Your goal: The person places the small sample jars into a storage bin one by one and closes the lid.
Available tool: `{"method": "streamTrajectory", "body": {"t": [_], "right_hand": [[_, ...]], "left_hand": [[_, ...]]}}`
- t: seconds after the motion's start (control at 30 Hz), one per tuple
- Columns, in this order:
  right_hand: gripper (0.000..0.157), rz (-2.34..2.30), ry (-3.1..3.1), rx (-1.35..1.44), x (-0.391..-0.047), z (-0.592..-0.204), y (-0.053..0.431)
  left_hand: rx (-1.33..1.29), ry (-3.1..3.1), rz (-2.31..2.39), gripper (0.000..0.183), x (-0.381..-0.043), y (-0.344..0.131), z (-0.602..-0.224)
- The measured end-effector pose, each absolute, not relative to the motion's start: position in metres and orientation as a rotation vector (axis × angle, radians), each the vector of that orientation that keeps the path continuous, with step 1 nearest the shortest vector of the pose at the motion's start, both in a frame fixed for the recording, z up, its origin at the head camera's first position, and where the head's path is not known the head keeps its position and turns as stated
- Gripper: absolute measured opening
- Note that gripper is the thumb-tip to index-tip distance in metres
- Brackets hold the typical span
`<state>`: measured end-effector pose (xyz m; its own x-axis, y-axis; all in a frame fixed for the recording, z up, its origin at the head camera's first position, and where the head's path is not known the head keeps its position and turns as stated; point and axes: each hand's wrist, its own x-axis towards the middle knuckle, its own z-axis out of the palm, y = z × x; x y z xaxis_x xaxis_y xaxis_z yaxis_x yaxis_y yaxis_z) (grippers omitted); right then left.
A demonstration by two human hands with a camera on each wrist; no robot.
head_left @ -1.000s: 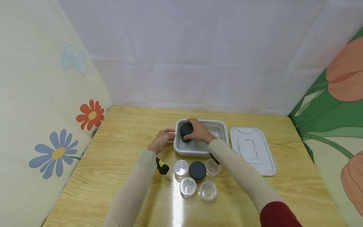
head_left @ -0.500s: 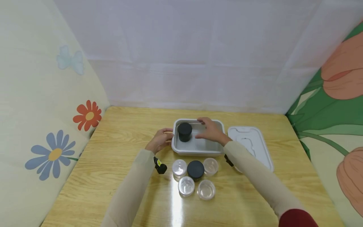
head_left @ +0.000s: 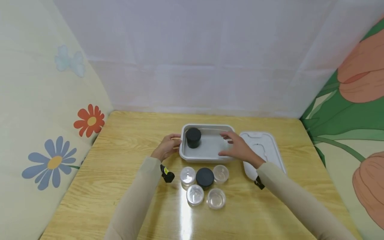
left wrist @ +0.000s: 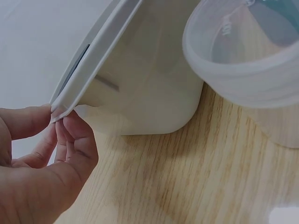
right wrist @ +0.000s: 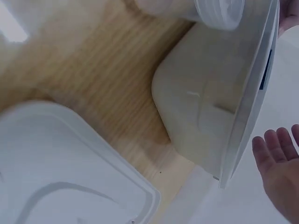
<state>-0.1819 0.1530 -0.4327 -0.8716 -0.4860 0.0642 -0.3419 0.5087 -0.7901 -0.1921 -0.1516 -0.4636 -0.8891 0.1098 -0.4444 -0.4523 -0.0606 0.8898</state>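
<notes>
A rectangular container (head_left: 207, 159) with a pale rim and grey inside stands at the table's middle. My left hand (head_left: 168, 146) pinches its left rim between thumb and fingers, as the left wrist view shows. Inside, at the left end, a black jar (head_left: 193, 137) stands upright. Over the container's right end is my right hand (head_left: 238, 148), fingers spread and holding nothing. In the right wrist view, the right hand's fingers (right wrist: 275, 151) are beside the rim.
In front of the container, several clear plastic jars (head_left: 195, 195) surround a black-lidded jar (head_left: 205, 177) on the wooden table (head_left: 138, 126). A white rectangular lid (head_left: 271, 150) lies to the right, partly under my right forearm. White cloth (head_left: 192, 66) hangs behind.
My right hand has let go of the black jar, leaving it standing in the container, and has moved right. My left hand keeps its place at the left rim.
</notes>
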Motion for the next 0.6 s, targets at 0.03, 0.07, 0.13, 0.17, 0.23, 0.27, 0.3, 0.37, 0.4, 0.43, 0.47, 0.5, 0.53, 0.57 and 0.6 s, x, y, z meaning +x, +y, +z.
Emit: {"method": "streamTrajectory", "body": {"t": [0.03, 0.07, 0.13, 0.17, 0.23, 0.27, 0.3, 0.37, 0.4, 0.43, 0.47, 0.5, 0.53, 0.57, 0.6], "right_hand": [[0.076, -1.317, 2.583, -0.724, -0.178, -0.433, 0.155], [0.076, -1.340, 2.585, -0.729, -0.174, -0.434, 0.157], [0.074, -1.382, 2.592, -0.750, -0.167, -0.436, 0.161], [0.074, -1.398, 2.594, -0.765, -0.162, -0.436, 0.163], [0.072, -1.433, 2.593, -0.777, -0.154, -0.438, 0.166], [0.071, -1.452, 2.589, -0.775, -0.150, -0.438, 0.168], [0.070, -1.476, 2.581, -0.771, -0.146, -0.439, 0.170], [0.070, -1.511, 2.566, -0.758, -0.137, -0.441, 0.173], [0.069, -1.535, 2.552, -0.754, -0.133, -0.442, 0.174], [0.069, -1.554, 2.538, -0.755, -0.129, -0.443, 0.175], [0.068, -1.565, 2.528, -0.756, -0.125, -0.444, 0.177], [0.067, -1.569, 2.518, -0.757, -0.121, -0.445, 0.178], [0.066, -1.567, 2.512, -0.761, -0.118, -0.446, 0.179], [0.066, -1.570, 2.502, -0.766, -0.115, -0.447, 0.180], [0.065, -1.575, 2.493, -0.765, -0.112, -0.448, 0.181]], "left_hand": [[-0.365, 1.842, 2.006, 0.040, -0.192, -0.152, -0.463], [-0.365, 1.842, 2.007, 0.040, -0.192, -0.152, -0.463], [-0.361, 1.841, 2.006, 0.040, -0.192, -0.152, -0.463], [-0.360, 1.841, 2.006, 0.039, -0.192, -0.152, -0.463], [-0.356, 1.842, 2.005, 0.039, -0.192, -0.152, -0.464], [-0.352, 1.842, 2.005, 0.039, -0.193, -0.152, -0.464], [-0.347, 1.845, 2.006, 0.039, -0.193, -0.152, -0.465], [-0.342, 1.846, 2.009, 0.039, -0.193, -0.152, -0.466], [-0.337, 1.846, 2.012, 0.039, -0.193, -0.152, -0.466], [-0.336, 1.847, 2.012, 0.039, -0.194, -0.152, -0.467], [-0.326, 1.843, 2.018, 0.040, -0.194, -0.152, -0.467], [-0.324, 1.840, 2.023, 0.040, -0.194, -0.153, -0.468], [-0.323, 1.837, 2.025, 0.040, -0.194, -0.153, -0.468], [-0.322, 1.834, 2.026, 0.040, -0.194, -0.153, -0.468], [-0.317, 1.832, 2.027, 0.040, -0.194, -0.153, -0.468]]}}
